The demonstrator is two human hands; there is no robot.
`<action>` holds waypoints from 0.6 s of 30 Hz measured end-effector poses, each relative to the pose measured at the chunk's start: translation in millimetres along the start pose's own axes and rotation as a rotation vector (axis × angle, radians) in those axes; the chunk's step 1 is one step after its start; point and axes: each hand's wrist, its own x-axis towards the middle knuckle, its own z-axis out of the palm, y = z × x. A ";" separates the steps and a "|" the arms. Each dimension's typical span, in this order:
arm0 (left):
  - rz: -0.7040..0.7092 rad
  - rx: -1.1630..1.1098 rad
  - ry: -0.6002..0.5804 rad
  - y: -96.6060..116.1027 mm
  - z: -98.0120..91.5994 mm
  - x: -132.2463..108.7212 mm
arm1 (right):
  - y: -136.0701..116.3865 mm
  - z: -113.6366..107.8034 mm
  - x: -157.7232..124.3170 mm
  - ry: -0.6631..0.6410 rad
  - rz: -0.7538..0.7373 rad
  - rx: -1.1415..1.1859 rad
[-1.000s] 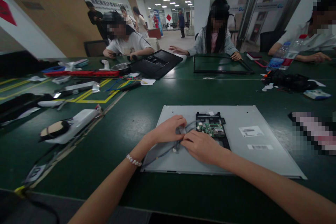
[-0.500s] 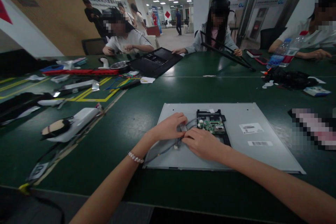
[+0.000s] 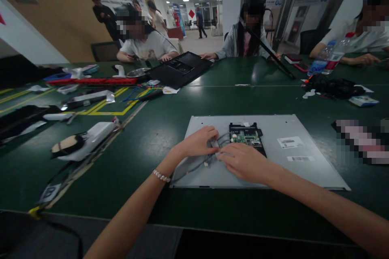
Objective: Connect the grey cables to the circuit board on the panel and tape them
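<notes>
A grey metal panel (image 3: 298, 170) lies flat on the green table in front of me. A green circuit board (image 3: 246, 138) sits in a black frame near the panel's middle. Thin cables (image 3: 197, 165) run from the board toward the panel's left edge. My left hand (image 3: 199, 142) is curled, its fingertips pinched on the cables just left of the board. My right hand (image 3: 244, 163) lies palm down beside it, fingers pressed on the same cables.
A white device (image 3: 88, 139) lies at the left by yellow floor-tape lines (image 3: 105, 112). Across the table one person handles a black back cover (image 3: 179, 68), another tilts up a black screen frame (image 3: 272, 57). Water bottles (image 3: 330, 58) and black cables (image 3: 332, 88) lie at the right.
Both hands stay on the cables by the board. The person opposite has lifted the black screen frame from flat to steeply tilted. My view has shifted slightly.
</notes>
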 end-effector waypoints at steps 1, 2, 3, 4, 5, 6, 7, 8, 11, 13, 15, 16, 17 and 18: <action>0.003 0.006 0.002 0.1 0.0 0.0 | 5.4 -3.7 -6.7 0.017 0.035 0.005; 0.006 0.012 0.003 0.2 0.0 0.0 | 12.3 -7.0 -14.2 0.033 0.079 0.006; 0.008 0.017 0.005 0.2 0.0 0.1 | 20.7 -10.0 -22.5 0.050 0.130 0.008; 0.010 0.022 0.007 0.0 0.2 0.3 | 30.3 -12.4 -31.4 0.057 0.191 0.014; 0.011 0.029 0.011 -0.2 0.5 0.5 | 40.9 -14.3 -40.8 0.083 0.262 0.019; 0.011 0.036 0.018 -0.5 0.8 0.6 | 52.3 -15.8 -50.3 0.096 0.336 0.016; 0.013 0.043 0.029 -0.6 1.2 0.8 | 63.9 -17.0 -60.0 0.106 0.406 0.004; 0.015 0.049 0.044 -0.7 1.5 1.0 | 75.5 -17.9 -69.7 0.123 0.467 -0.007; 0.016 0.056 0.113 -0.1 1.1 1.5 | 106.6 -20.7 -97.6 0.117 0.598 -0.063; 0.002 0.052 0.175 0.0 -0.1 1.8 | 122.2 -24.0 -114.1 0.088 0.684 -0.114; -0.018 0.048 0.246 -1.4 -1.4 2.2 | 133.2 -28.3 -128.1 0.050 0.771 -0.144; -0.032 0.051 0.281 -2.9 -1.8 2.5 | 137.1 -30.3 -134.0 0.027 0.807 -0.150; -0.054 0.060 0.316 -5.0 -1.9 2.7 | 140.2 -31.8 -139.2 0.003 0.834 -0.153; -0.086 0.074 0.350 -7.6 -1.7 2.8 | 142.4 -32.6 -143.6 -0.024 0.854 -0.156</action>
